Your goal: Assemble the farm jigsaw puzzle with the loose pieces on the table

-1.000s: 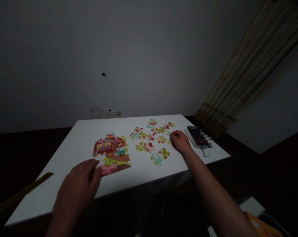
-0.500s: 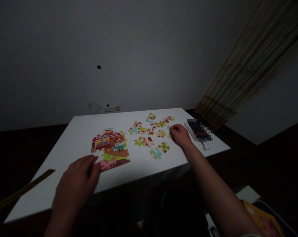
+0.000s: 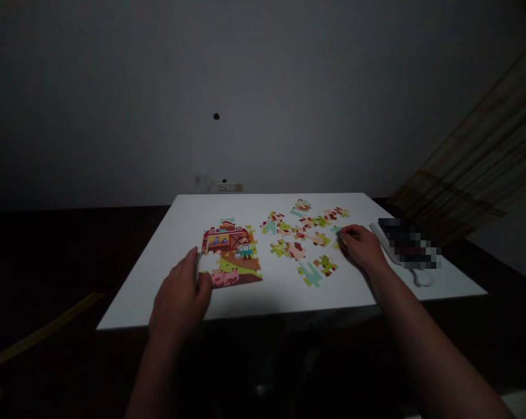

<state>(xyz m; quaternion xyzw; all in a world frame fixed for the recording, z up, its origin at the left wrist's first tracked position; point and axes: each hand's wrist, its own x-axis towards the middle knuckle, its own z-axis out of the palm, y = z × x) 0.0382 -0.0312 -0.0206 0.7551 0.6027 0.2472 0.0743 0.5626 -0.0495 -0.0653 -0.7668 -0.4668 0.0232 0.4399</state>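
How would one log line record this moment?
left hand: beside partial barn jigsaw; right hand: at teal piece; loose pieces: on white table

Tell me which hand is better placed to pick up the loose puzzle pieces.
Likely the right hand: it is at the edge of the loose pieces, while the left hand is by the joined section.

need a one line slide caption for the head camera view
Left hand beside a partly joined farm puzzle, right hand at the loose pieces on a white table.

Partial farm puzzle (image 3: 233,259) beside loose pieces (image 3: 297,250)
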